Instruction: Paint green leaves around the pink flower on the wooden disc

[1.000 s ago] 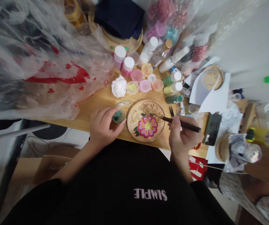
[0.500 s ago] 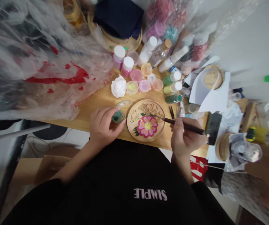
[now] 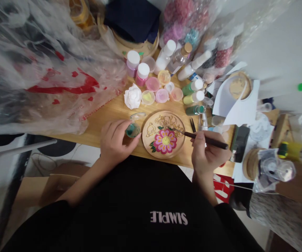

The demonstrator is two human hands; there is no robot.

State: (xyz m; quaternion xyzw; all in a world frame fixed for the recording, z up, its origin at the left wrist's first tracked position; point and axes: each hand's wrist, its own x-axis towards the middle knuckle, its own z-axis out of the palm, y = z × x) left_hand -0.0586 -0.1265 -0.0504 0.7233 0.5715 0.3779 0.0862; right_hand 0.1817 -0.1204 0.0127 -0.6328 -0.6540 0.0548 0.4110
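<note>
A round wooden disc (image 3: pixel 163 134) lies near the table's front edge, with gold outlines and a painted pink flower with a yellow centre. My right hand (image 3: pixel 206 154) is closed on a dark thin paintbrush (image 3: pixel 206 139), whose tip rests on the disc's upper right part. Left of the disc, my left hand (image 3: pixel 115 141) curls around a small open pot of green paint (image 3: pixel 133 130), fingers on its rim. The pot's clear lid (image 3: pixel 137 115) lies just behind it.
Small open paint pots (image 3: pixel 153 84), white-capped jars (image 3: pixel 137 68) and bottles (image 3: pixel 193 87) crowd the wooden table (image 3: pixel 109 115) behind the disc. A crumpled white tissue (image 3: pixel 133 97) lies nearby. Plastic bags (image 3: pixel 43 70) fill the left. Papers, a black phone (image 3: pixel 239 139) and clutter lie right.
The brush tip has shifted slightly over the disc's upper right area, and my right hand moved a little with it. My left hand has stayed on the green pot.
</note>
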